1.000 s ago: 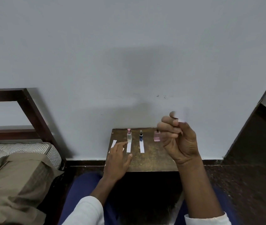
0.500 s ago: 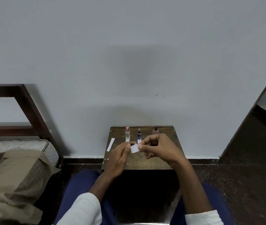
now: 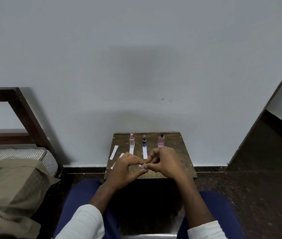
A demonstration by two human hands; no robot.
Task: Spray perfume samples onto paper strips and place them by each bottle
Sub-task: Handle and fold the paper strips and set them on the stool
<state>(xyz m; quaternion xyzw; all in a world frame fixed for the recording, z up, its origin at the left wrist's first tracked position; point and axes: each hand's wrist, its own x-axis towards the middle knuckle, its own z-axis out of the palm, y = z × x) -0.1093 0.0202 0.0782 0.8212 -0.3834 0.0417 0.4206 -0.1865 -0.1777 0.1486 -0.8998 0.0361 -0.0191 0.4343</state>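
— Hands first: what are they doing?

— Both are over the near part of the small wooden table [image 3: 179, 152]. The left hand [image 3: 126, 167] and the right hand [image 3: 167, 163] meet fingertip to fingertip, and between them they pinch a small piece of white paper [image 3: 143, 166]. The fingers of both are curled in around it. Only a bit of the paper shows; most of it is hidden by the fingers.

— And the bottles?

— Three stand upright in a row at the far edge of the table, near the wall [image 3: 136, 66]. From the left: a clear bottle [image 3: 132, 140] with a pinkish cap, a small dark blue bottle [image 3: 144, 141], and a pink bottle [image 3: 161, 141] with a black top.

— Any strips laid out?

— Yes. A white strip [image 3: 131, 150] lies just in front of the clear bottle, and another strip [image 3: 145, 153] lies just in front of the blue one. A spare strip [image 3: 114, 152] lies aslant near the table's left edge, and one more strip [image 3: 117, 161] is partly hidden under the left hand.

— Anything around the table?

— A bed [image 3: 16, 156] with a striped mattress and tan cloth is on the left. The person wears white sleeves [image 3: 83, 223] and blue trousers.
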